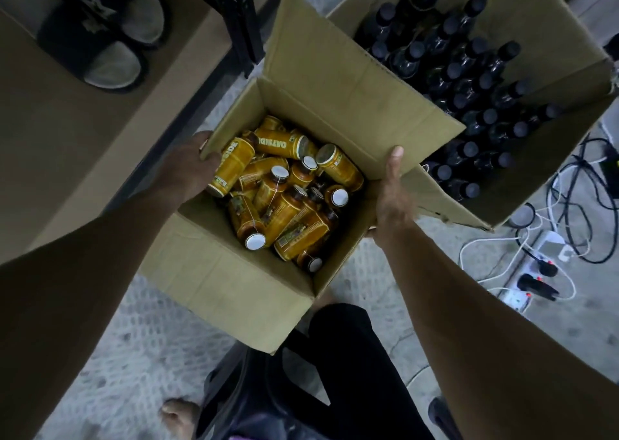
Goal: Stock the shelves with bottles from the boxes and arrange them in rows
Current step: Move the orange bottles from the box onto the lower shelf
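An open cardboard box (231, 282) sits below me on the floor, filled with several yellow bottles (284, 198) lying jumbled, white caps showing. My left hand (187, 168) grips the box's left wall at the rim, fingers hooked over the edge beside a yellow bottle. My right hand (390, 201) grips the box's right wall, thumb pointing up along the flap. Behind it at the upper right stands a second, larger box (542, 158) packed with several upright dark bottles (469, 81) with black caps.
A brown shelf board (67, 145) with a pair of slippers (110, 31) lies at the left, beside a black shelf post (239, 21). Power strips and tangled cables (542, 255) cover the floor at the right. My dark-clothed legs and a bare foot (179, 416) are below the box.
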